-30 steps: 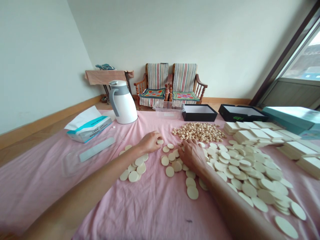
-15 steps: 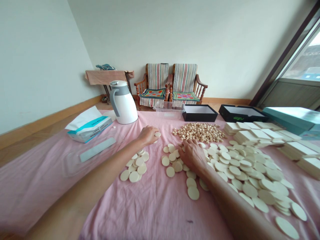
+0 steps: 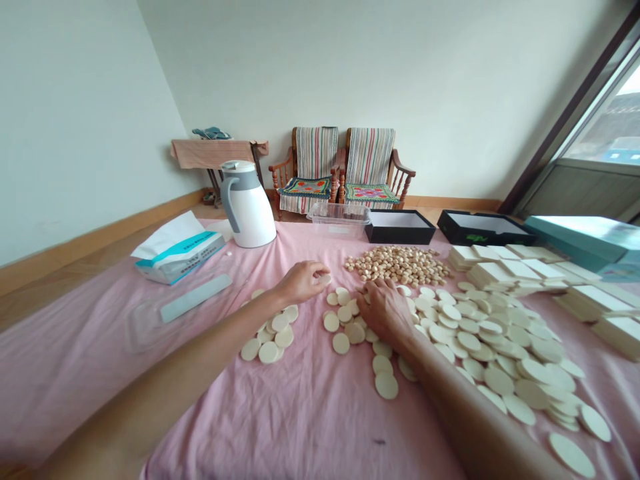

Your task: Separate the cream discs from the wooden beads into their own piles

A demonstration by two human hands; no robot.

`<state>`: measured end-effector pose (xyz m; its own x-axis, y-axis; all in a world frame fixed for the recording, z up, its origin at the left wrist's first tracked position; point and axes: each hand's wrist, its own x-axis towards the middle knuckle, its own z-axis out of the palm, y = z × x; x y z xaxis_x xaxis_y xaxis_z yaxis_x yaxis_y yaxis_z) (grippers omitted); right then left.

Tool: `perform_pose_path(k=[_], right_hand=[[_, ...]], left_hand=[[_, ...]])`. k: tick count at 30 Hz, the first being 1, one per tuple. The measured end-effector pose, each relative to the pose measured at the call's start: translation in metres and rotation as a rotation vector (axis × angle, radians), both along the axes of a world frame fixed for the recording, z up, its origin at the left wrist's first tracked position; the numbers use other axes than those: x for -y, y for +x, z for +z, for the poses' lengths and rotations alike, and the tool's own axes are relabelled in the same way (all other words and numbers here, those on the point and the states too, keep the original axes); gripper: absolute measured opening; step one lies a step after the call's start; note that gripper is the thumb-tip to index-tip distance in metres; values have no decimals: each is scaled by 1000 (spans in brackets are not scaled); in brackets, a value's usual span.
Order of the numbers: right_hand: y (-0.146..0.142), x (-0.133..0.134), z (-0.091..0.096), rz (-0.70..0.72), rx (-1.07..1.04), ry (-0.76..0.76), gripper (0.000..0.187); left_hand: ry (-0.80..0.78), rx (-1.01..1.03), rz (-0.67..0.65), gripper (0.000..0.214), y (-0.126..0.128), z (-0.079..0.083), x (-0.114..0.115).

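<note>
My left hand [image 3: 302, 283] is closed, pinching a pale round disc [image 3: 325, 279] between thumb and fingertips, just above the cloth. My right hand [image 3: 387, 307] lies palm down among the discs with its fingers curled; what sits under the fingertips is hidden. Beside it, to the left, lies a loose cluster of pale discs [image 3: 341, 343]. A large heap of the same discs [image 3: 499, 381] spreads to the right of my right forearm. Another small pile of discs [image 3: 269, 352] shows just beyond my left forearm, which partly covers it.
Small wooden beads [image 3: 400, 263] are heaped behind my right hand. Behind them stand a clear plastic box [image 3: 340, 219] and two black trays [image 3: 400, 235]. Square tiles [image 3: 493, 273] are stacked at right. A white jug [image 3: 253, 213] and a tissue pack [image 3: 183, 257] stand at left.
My left hand has shifted slightly to the right with the disc, toward the loose cluster. My right hand has stayed in place.
</note>
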<state>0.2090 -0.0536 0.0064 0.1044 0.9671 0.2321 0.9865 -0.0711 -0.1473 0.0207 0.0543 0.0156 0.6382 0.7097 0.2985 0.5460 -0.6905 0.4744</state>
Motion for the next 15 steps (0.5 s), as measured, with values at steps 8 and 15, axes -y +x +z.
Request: perform_pose_path(k=[8, 15], right_hand=[[1, -2, -2, 4, 13, 6, 31], [1, -1, -2, 9, 10, 14, 31]], left_hand=[[81, -57, 164, 27, -20, -4, -16], [118, -203, 213, 29, -25, -16, -42]])
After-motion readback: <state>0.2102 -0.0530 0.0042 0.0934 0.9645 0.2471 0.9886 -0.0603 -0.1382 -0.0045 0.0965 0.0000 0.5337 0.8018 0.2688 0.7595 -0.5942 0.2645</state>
